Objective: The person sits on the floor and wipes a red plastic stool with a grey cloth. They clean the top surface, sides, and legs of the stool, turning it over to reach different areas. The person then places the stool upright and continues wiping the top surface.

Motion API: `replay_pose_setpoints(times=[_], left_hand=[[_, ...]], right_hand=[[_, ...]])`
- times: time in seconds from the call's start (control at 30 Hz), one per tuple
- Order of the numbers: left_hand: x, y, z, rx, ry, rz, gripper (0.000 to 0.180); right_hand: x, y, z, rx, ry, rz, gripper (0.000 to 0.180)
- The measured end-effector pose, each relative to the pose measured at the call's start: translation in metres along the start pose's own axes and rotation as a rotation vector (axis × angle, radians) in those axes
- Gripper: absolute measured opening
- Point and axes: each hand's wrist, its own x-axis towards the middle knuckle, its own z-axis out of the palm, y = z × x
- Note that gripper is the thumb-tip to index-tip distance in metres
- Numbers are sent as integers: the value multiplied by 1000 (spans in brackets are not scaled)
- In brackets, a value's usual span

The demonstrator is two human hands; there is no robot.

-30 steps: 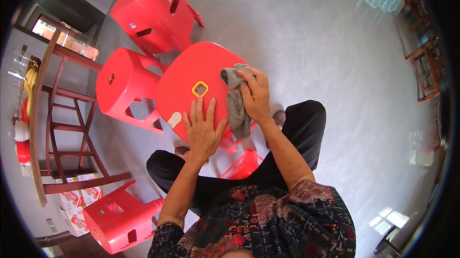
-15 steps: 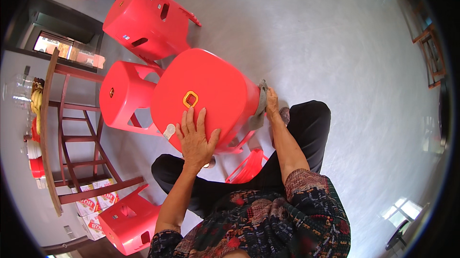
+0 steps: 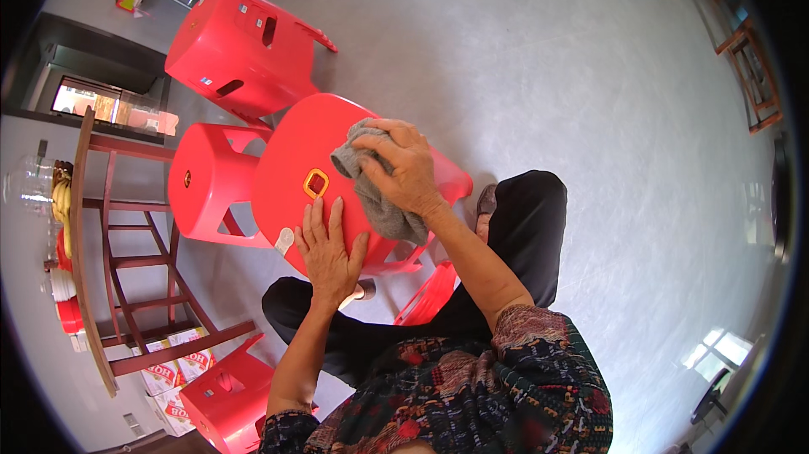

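A red plastic stool [image 3: 291, 146] stands in front of me, its seat marked by a yellow-rimmed square emblem and a whitish round patch at the near left. Spread flat on the near part of that seat is my left hand [image 3: 329, 252], holding nothing. My right hand [image 3: 406, 169] grips a crumpled grey cloth [image 3: 389, 216] over the right side of the seat. Part of the cloth hangs over the near right edge. The fingers of my right hand are bent over the cloth's upper end.
Another red stool [image 3: 206, 180] stands close on the left, and one lies tipped [image 3: 244, 50] beyond it. A further red stool [image 3: 227, 395] is at the lower left, beside cartons [image 3: 160, 374]. A wooden table [image 3: 91, 285] with bananas [image 3: 61, 201] runs along the left.
My right hand has brought the cloth from the stool's right side up onto its seat. My left hand stays flat on the seat. The whole view has shifted slightly.
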Motion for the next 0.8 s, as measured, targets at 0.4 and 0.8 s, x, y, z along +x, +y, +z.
replay_pose_setpoints(times=[0.4, 0.8], left_hand=[[3, 2, -6, -13, -34, -2, 68], [4, 4, -9, -6, -5, 17, 67]], right_hand=[[-132, 226, 38, -551, 142, 947, 30], [-163, 241, 33, -501, -65, 989, 39]])
